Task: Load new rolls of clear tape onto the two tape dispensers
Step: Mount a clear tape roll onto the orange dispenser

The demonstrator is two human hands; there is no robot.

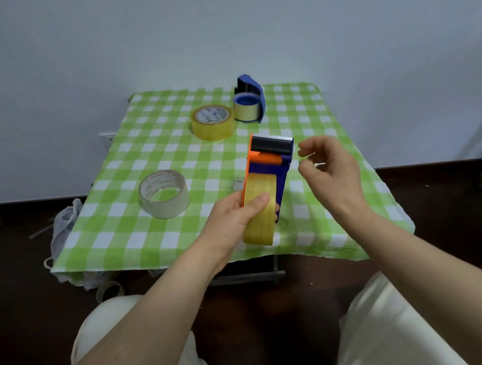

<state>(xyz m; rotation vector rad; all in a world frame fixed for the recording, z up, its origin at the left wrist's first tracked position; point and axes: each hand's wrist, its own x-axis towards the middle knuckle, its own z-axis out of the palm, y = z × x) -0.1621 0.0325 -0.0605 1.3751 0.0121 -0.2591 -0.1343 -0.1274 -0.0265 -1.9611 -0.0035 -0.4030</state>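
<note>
Tape dispenser [266,172] gripped in left hand [232,218]; right hand [329,166] just beside, fingers half-curled, any hold unclear.

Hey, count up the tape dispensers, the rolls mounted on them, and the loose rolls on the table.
Tape dispensers: 2, the orange-and-blue dispenser and the blue dispenser
Mounted rolls: 2, the held roll and the back roll
Loose rolls on the table: 2, the yellowish roll and the pale roll
Total: 6

Open on the desk [320,114] along its right side and far-left corner. Blocked mid-desk by the held orange-and-blue dispenser [270,159], leftward by a pale tape roll [166,207], behind by yellow tape roll [214,130] and blue dispenser [252,87].
</note>
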